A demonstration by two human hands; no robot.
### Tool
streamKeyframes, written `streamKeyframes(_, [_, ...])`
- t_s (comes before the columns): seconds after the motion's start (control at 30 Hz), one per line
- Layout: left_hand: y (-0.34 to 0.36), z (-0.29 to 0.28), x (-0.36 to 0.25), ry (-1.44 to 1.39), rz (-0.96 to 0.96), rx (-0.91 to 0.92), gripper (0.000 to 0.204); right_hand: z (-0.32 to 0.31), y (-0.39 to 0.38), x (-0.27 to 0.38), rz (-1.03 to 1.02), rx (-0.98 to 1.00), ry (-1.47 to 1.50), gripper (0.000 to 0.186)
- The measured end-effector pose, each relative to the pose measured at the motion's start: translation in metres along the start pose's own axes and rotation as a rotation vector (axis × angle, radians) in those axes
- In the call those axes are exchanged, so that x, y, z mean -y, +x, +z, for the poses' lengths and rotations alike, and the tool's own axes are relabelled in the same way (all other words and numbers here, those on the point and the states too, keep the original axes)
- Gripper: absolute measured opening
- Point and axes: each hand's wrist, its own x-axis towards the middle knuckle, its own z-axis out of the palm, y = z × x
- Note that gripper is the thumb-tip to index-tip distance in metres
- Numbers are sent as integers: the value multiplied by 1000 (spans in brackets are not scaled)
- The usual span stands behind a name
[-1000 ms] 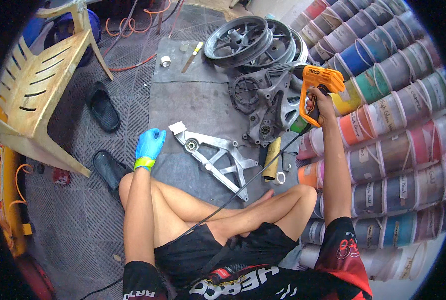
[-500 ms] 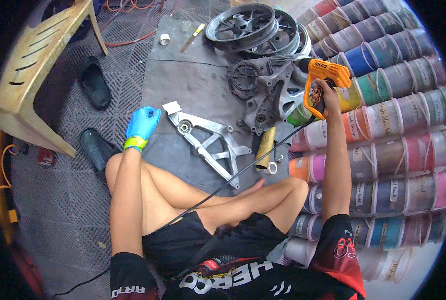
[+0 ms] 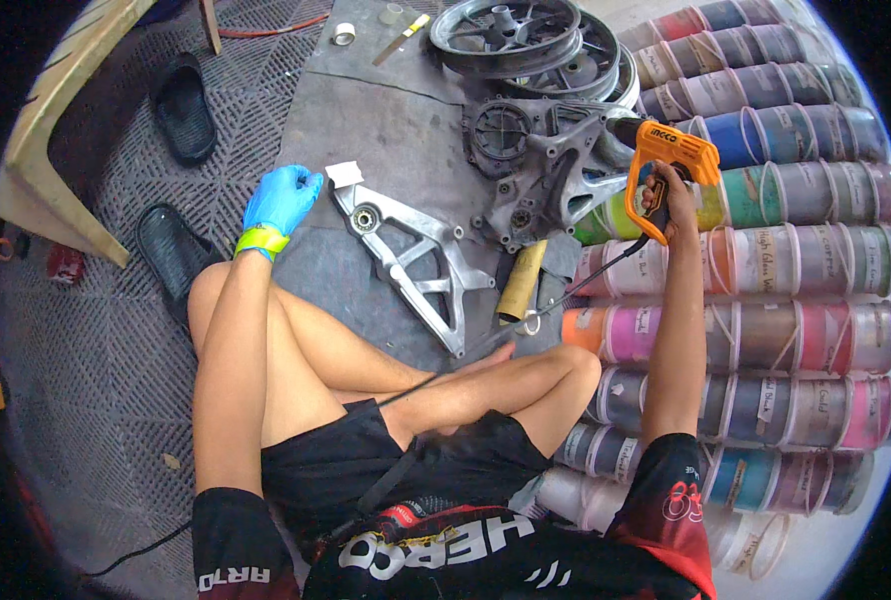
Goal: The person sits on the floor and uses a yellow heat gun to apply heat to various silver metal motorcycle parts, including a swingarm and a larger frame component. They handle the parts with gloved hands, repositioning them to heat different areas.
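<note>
My left hand [image 3: 284,198], in a blue glove with a yellow-green band at the wrist, has its fingers curled closed. Whatever they hold, if anything, is hidden. Just right of it, a small white piece [image 3: 344,174], like paper or tape, sits at the upper end of a bare silver metal bracket [image 3: 406,250]. The bracket lies on a grey mat [image 3: 366,120]. Off to the right, my bare right hand [image 3: 670,205] grips the handle of an orange heat gun [image 3: 678,150]. Its dark nozzle points left, over grey metal castings [image 3: 536,170]. A black cord trails from the handle toward my lap.
Spoked wheel rims [image 3: 506,40] are stacked at the back. Rows of labelled paint tubs [image 3: 776,260] line the right side. A yellow sandpaper roll [image 3: 522,285] lies by my foot. A plastic chair [image 3: 56,180] and black slippers [image 3: 181,110] are at left.
The whole view has shifted, so the bracket and mat appear higher. My left hand stays beside the bracket's white piece. The heat gun sits slightly lower against the castings, and its cord has shifted.
</note>
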Motion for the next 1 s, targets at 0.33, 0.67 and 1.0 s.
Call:
streamKeyframes(0.33, [0, 0, -3, 21, -72, 37, 42, 3, 0, -1, -71, -34, -2, 18])
streamKeyframes(0.67, [-4, -1, -5, 35, -27, 17, 42, 8, 0, -2, -47, -58, 3, 19])
streamKeyframes(1.0, [-3, 4, 1, 77, -8, -33, 37, 11, 4, -3, -44, -38, -1, 19])
